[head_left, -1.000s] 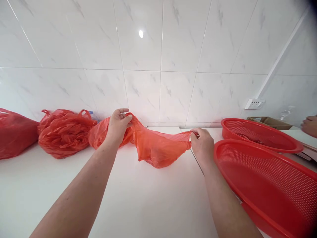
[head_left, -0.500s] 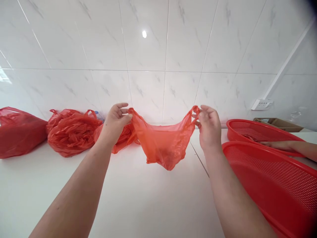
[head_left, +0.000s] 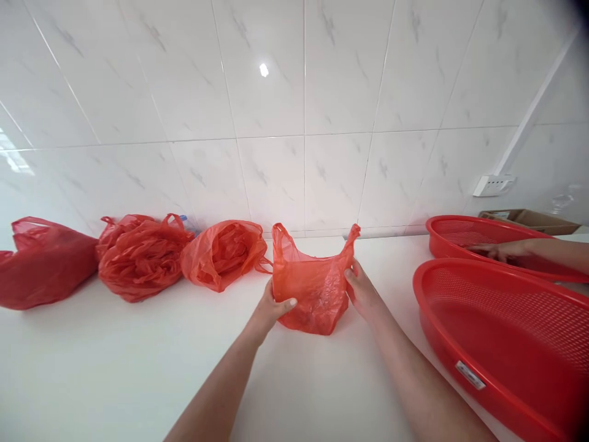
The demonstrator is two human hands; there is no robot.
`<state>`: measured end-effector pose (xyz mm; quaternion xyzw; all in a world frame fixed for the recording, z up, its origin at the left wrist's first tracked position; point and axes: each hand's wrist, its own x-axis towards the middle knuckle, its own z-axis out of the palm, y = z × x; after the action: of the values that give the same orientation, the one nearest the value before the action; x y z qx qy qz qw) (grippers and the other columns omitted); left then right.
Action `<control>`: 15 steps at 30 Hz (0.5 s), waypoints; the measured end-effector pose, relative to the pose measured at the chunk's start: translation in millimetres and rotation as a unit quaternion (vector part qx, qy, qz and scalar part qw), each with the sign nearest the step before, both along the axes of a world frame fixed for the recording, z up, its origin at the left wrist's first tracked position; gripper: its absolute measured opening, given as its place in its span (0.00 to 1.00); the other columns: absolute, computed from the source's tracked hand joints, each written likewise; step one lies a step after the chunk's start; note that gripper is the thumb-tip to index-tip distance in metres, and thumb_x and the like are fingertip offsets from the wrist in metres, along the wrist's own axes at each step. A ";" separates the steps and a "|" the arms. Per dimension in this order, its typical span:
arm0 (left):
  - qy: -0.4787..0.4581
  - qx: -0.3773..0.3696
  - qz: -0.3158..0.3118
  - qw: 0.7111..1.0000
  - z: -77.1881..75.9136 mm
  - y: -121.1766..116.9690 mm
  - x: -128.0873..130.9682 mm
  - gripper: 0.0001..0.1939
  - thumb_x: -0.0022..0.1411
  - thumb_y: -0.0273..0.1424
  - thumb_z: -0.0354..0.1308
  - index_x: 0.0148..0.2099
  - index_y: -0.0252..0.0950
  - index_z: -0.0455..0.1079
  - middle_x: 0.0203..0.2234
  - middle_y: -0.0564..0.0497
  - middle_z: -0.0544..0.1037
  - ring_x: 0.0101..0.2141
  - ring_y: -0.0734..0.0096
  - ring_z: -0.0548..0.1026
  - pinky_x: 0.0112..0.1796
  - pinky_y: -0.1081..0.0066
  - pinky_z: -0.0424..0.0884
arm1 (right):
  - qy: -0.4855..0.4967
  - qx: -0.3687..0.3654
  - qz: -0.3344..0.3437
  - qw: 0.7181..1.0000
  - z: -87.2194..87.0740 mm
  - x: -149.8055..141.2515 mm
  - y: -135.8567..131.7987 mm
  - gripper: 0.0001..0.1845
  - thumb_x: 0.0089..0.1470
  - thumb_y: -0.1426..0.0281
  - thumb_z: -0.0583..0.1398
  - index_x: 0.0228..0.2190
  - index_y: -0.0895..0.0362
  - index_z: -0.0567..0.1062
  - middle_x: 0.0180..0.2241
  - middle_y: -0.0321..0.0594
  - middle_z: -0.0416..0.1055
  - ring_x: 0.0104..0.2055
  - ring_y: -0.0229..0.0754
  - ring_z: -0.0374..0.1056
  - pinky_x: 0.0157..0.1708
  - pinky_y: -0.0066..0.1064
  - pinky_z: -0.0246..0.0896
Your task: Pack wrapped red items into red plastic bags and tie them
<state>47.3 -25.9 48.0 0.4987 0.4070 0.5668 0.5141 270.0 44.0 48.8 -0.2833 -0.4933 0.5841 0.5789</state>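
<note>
A red plastic bag (head_left: pixel 310 294) with two handles sits in front of me on the white table, its handles sticking upward. My left hand (head_left: pixel 271 307) grips its left side, thumb across the front and fingers hidden behind. On the opposite side, my right hand (head_left: pixel 361 288) holds the bag's right edge below the handle; its fingers are partly behind the plastic. Just left of my bag lies another red bag (head_left: pixel 225 252), its mouth toward me with crumpled red plastic inside.
Farther left are a bulging bundle of red bags (head_left: pixel 140 258) and a full red bag (head_left: pixel 50 264). At right stand a large red basket (head_left: pixel 442 307) and a second red basket (head_left: pixel 435 245), with another person's hand (head_left: pixel 504 250) in it. A cardboard box (head_left: pixel 534 220) is behind.
The bag has come down from hanging by its handles onto the table. Both my hands have moved from the handles to its sides, and my left hand has shifted right.
</note>
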 end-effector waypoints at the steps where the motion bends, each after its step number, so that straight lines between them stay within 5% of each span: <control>1: -0.020 0.021 -0.014 0.999 1.5 4.1 9.4 0.43 0.45 0.37 0.69 0.62 0.39 0.57 0.56 0.37 0.66 0.57 0.46 0.63 0.53 0.50 0.63 | 0.005 -0.016 0.023 1.000 2.1 -5.7 -2.9 0.36 0.37 0.52 0.69 0.47 0.51 0.68 0.44 0.44 0.73 0.43 0.50 0.71 0.41 0.41 0.66; 5: -0.055 -0.024 0.003 0.998 7.5 21.3 28.3 0.28 0.49 0.37 0.67 0.52 0.35 0.67 0.48 0.40 0.75 0.50 0.51 0.72 0.51 0.55 0.66 | -0.003 -0.083 0.013 0.996 12.9 -16.4 -5.3 0.19 0.38 0.61 0.69 0.34 0.56 0.75 0.30 0.40 0.75 0.32 0.46 0.71 0.35 0.37 0.66; 10: -0.236 -0.080 0.050 0.967 7.9 36.9 27.1 0.18 0.52 0.38 0.64 0.44 0.35 0.71 0.42 0.44 0.78 0.46 0.57 0.74 0.49 0.61 0.69 | 0.153 -0.072 -0.005 0.986 33.3 -12.8 8.8 0.14 0.41 0.65 0.65 0.34 0.54 0.75 0.37 0.39 0.75 0.41 0.47 0.70 0.41 0.38 0.65; 12: -0.283 -0.102 0.036 0.953 2.7 42.0 25.3 0.17 0.53 0.37 0.63 0.44 0.35 0.71 0.42 0.45 0.78 0.46 0.58 0.75 0.49 0.62 0.70 | 0.183 -0.073 0.011 0.980 35.8 -16.6 14.0 0.10 0.44 0.65 0.63 0.31 0.53 0.72 0.32 0.37 0.74 0.39 0.45 0.70 0.40 0.38 0.66; 15: -0.289 -0.120 -0.002 0.950 -12.3 48.9 22.7 0.16 0.53 0.34 0.63 0.44 0.34 0.71 0.41 0.44 0.78 0.46 0.57 0.75 0.48 0.62 0.70 | 0.174 -0.098 0.017 0.980 24.8 -29.0 18.7 0.08 0.46 0.63 0.61 0.25 0.52 0.67 0.17 0.30 0.58 0.24 0.38 0.63 0.31 0.34 0.64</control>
<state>70.0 22.9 35.7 0.2489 0.3047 0.6325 0.6673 241.0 62.8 73.6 -0.2242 -0.3304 0.6796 0.6154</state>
